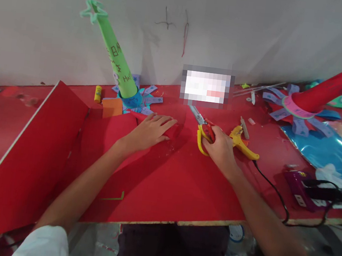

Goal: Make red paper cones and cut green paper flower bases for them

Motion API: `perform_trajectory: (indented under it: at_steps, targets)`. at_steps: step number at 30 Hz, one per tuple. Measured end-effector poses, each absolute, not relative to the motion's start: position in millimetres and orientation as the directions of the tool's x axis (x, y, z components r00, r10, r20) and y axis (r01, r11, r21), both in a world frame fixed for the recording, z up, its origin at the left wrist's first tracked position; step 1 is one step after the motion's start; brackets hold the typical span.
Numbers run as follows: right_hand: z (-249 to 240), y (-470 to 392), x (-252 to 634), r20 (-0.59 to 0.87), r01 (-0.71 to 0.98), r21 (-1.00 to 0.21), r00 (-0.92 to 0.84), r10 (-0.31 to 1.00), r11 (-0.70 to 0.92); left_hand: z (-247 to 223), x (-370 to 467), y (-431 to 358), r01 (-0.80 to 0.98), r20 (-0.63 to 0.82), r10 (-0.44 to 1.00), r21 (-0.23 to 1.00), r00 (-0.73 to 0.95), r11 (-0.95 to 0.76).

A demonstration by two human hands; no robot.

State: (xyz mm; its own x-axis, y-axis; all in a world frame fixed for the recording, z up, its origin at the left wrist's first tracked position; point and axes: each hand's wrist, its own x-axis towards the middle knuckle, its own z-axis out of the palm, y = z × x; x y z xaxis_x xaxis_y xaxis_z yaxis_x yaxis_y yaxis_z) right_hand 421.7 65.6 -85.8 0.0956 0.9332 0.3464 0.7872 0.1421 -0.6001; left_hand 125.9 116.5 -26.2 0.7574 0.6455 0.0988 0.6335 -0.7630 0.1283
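Note:
My right hand (220,148) grips scissors (204,126) by their red and yellow handles, the blades pointing up and away from me over the red tabletop. Whether the blades are parted is hard to make out. My left hand (150,131) lies palm down with its fingers stretched out on red paper (105,130). Close by my right hand, on its right side, rests a yellow glue gun (240,143) with a black cord. Beyond my left hand stands a green paper cone (117,59) with a star on top and a blue collar with lettered strips at its base.
A red board (31,148) leans upright at the left, near an orange paper piece (113,107) and a yellow glue stick (98,94). At the right are a red cone (334,90), a blue plastic sheet (330,151) and a purple power strip (300,189). A wall stands behind.

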Motion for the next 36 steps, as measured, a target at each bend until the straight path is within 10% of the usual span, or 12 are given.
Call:
perform_trajectory:
  at_steps: [16,29,36]
  targets:
    - [-84.6,61.1,424.1,0.359,0.915,-0.350,-0.067,0.931,0.200,14.8,143.2,82.6,0.386,0.274,0.482,0.336,0.832,-0.859]
    - [-89.8,49.0,394.7,0.571,0.661,-0.499,-0.236,0.786,0.561,-27.6,-6.9,110.7,0.988,0.036,0.988,-0.049,0.149,-0.147]
    - [-91.1,47.3,393.0,0.557,0.634,-0.528,-0.243,0.794,0.565,-43.2,-44.8,137.9,0.981,0.019,0.984,0.067,0.179,-0.180]
